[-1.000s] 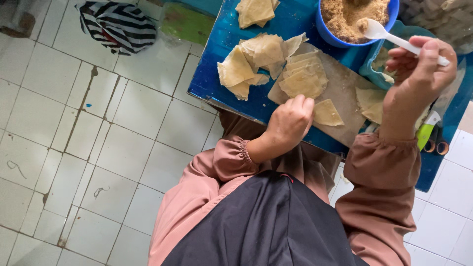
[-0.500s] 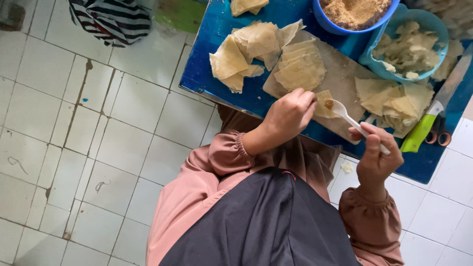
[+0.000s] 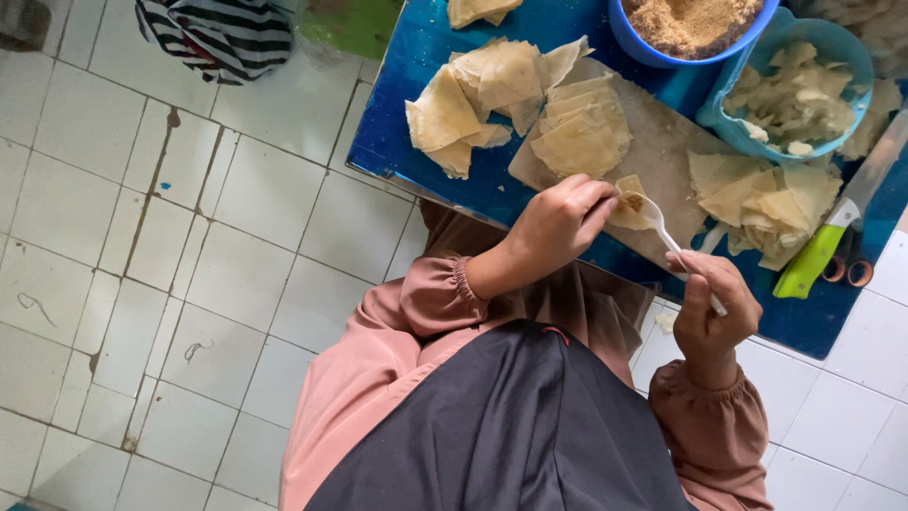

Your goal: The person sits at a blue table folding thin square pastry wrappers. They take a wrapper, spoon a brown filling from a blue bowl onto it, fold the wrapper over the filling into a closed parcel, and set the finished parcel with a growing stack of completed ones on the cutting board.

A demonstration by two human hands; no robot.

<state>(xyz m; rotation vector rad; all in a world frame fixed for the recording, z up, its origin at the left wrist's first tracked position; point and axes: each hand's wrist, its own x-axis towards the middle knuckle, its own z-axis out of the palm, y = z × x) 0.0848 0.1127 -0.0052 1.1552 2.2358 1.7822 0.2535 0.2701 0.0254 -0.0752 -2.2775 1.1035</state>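
My left hand (image 3: 558,227) pinches a small pale dough wrapper (image 3: 629,210) at the near edge of a wooden board (image 3: 662,156). My right hand (image 3: 714,303) grips the handle of a white plastic spoon (image 3: 662,227). The spoon's bowl carries brown crumbly filling and rests on the wrapper. A blue bowl of the same brown filling (image 3: 695,24) stands at the far edge of the blue table (image 3: 397,123). A stack of square wrappers (image 3: 582,132) lies on the board.
A light-blue bowl (image 3: 804,95) holds folded pieces. Loose wrappers (image 3: 473,95) lie on the left and more wrappers (image 3: 757,203) on the right. A green-handled knife (image 3: 818,255) and scissor handles (image 3: 846,270) sit at the right. A striped cloth (image 3: 222,33) lies on the white tiled floor.
My right hand came down from the filling bowl with the loaded spoon and brought it to the wrapper. My left hand closed its fingers on that wrapper.
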